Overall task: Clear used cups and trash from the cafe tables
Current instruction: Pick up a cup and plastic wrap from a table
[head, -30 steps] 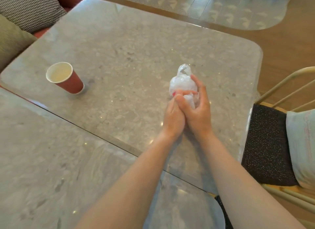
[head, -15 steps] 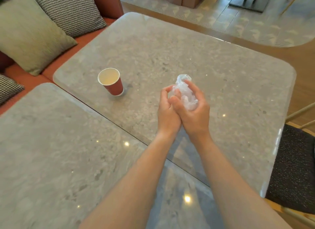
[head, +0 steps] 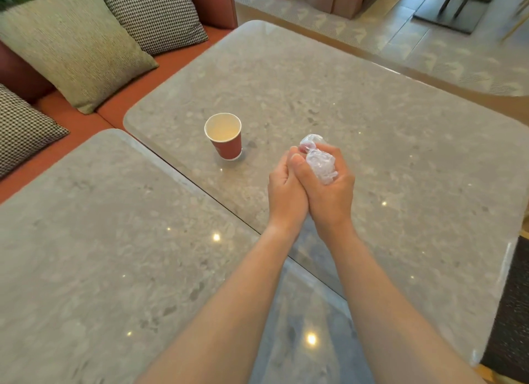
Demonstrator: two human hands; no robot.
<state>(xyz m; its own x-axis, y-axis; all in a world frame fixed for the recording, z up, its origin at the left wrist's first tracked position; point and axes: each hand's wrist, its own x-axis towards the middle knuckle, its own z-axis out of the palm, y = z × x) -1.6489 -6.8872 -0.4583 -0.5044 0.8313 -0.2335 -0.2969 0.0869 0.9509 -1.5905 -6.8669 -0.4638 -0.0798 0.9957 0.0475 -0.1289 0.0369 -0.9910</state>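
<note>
Worktop (head: 415, 154): grey stone, shining, butting against a second worktop (head: 86, 255).
Cup (head: 225, 137): red paper, standing upright near the left edge.
Grip: left hand (head: 286, 183) and right hand (head: 330, 197) are curling tight round a crumpled wrapper (head: 322, 164) over the middle.
Room: cushions (head: 77, 46) are lying on an orange bench (head: 177, 64).

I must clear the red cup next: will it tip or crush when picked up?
The cup looks like thin paper, so probably light and easily crushed. Its base is narrower than its rim, so a push may tip it.
</note>
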